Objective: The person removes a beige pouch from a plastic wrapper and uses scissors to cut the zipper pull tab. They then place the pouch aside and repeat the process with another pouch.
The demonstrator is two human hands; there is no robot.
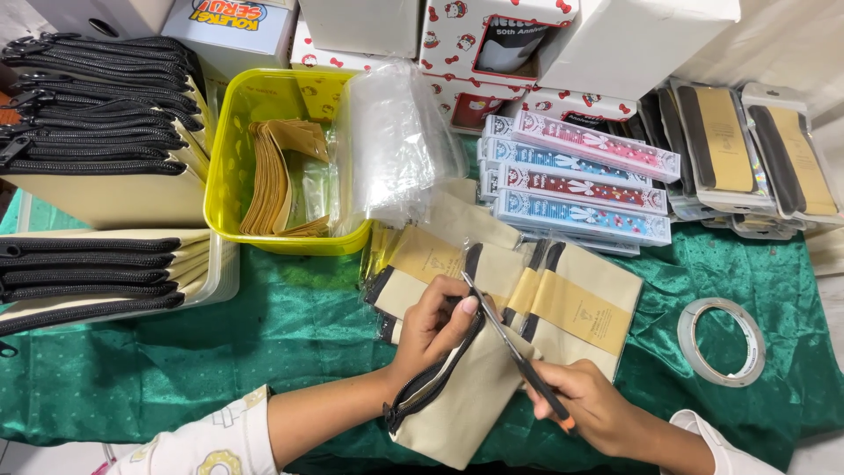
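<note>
Cream canvas pouch (466,396), black zipper: left hand (431,330) fingers pinch it; right hand (593,406) grips slim scissors (514,352).

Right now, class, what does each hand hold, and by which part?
The left hand grips a beige zip pouch by its upper zipper edge; the right hand holds scissors by the handles.

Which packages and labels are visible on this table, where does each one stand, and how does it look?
White boxes with red cartoon print: back centre, stacked.
Long flat packs: centre right, pink, blue and red, stacked.
Clear sleeves with tan cards: far right, overlapping.
Tan paper bands: around cream pouches, centre.
Yellow tub: back left, holds tan labels.
</note>
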